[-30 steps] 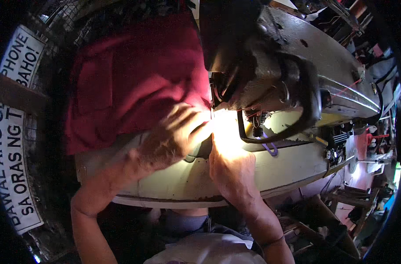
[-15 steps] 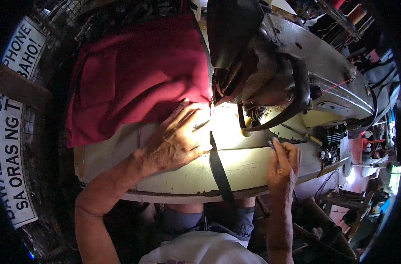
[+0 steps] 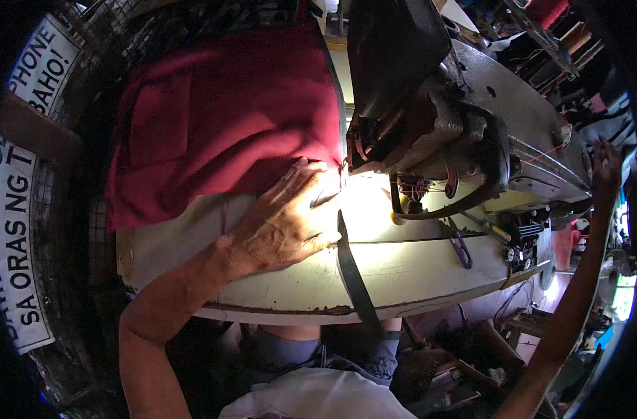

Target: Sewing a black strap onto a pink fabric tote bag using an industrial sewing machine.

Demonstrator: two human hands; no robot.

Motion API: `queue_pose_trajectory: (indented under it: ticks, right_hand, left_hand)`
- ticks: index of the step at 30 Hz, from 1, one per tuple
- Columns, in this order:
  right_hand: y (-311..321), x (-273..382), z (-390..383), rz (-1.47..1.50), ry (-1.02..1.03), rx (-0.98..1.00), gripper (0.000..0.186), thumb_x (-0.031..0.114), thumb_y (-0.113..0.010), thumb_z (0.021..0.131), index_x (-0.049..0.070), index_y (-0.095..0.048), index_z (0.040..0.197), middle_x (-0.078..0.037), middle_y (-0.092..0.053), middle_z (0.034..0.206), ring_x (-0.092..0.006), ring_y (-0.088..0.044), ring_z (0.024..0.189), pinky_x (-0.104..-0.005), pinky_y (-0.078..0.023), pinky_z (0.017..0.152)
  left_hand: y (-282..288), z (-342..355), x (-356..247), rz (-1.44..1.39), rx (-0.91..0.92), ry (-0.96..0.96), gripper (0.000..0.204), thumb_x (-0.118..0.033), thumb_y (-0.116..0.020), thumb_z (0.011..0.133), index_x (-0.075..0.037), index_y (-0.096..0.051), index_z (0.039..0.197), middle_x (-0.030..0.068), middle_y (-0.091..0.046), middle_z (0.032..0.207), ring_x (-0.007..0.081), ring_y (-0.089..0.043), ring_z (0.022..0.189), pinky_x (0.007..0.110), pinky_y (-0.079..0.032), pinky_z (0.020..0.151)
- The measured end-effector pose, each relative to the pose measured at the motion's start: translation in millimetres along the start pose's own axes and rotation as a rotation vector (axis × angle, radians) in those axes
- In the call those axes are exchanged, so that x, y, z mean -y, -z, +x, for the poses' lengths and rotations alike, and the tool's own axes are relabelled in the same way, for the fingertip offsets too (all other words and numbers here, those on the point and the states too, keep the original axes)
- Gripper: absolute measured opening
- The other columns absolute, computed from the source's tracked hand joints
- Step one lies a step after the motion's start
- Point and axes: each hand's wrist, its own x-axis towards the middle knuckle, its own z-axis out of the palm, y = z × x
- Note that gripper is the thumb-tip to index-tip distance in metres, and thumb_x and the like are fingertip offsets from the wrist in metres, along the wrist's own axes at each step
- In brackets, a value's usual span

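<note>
My left hand (image 3: 283, 220) lies over the lower right edge of a dark red cloth (image 3: 227, 112), fingers stretched out and thumb apart. Bright lamp light washes out its fingertips. Beside the thumb, a black binding strip (image 3: 353, 276) runs from the cloth's edge down over the table's front. To the right of the cloth stands a dark sewing machine (image 3: 430, 133), its needle area partly hidden by its head and a curved bar. My right hand (image 3: 605, 164) is raised at the far right, by the machine's far end; its fingers are dim and unclear. Thread snips (image 3: 460, 248) lie on the table.
The pale sewing table (image 3: 283, 286) has a worn, chipped front edge above my knees. A yellow-handled screwdriver (image 3: 496, 229) lies near a bobbin winder (image 3: 524, 244) at the right. Signs (image 3: 21, 258) hang at the left. A red thread spool (image 3: 545, 10) stands at the top right.
My right hand has let go of the thread snips on the table and swung far right and up toward the machine's end. My left hand stays on the cloth. The view has shifted slightly.
</note>
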Motion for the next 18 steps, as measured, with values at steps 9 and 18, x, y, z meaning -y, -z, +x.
queue_pose_trajectory:
  ticks: [9, 18]
  right_hand:
    - [-72.7, -85.6, -85.8, 0.845, -0.482, 0.131, 0.040, 0.021, -0.049, 0.104, 0.001, -0.057, 0.138, -0.011, -0.063, 0.130, -0.0217, -0.058, 0.120, -0.0339, -0.044, 0.104]
    - [-38.4, -49.0, -66.0, 0.785, -0.291, 0.054, 0.046, 0.024, -0.047, 0.104, 0.007, -0.049, 0.147, -0.012, -0.056, 0.140, -0.0227, -0.050, 0.133, -0.0388, -0.042, 0.108]
  left_hand:
    - [0.7, 1.3, 4.6, -0.021, -0.013, -0.024, 0.048, -0.029, -0.076, 0.077, 0.002, -0.067, 0.112, 0.0161, -0.056, 0.126, 0.0356, -0.050, 0.125, 0.050, -0.038, 0.114]
    - [1.3, 1.3, -0.7, -0.021, -0.038, 0.010, 0.044, -0.027, -0.073, 0.080, 0.000, -0.067, 0.114, 0.0166, -0.056, 0.124, 0.0367, -0.049, 0.125, 0.047, -0.042, 0.110]
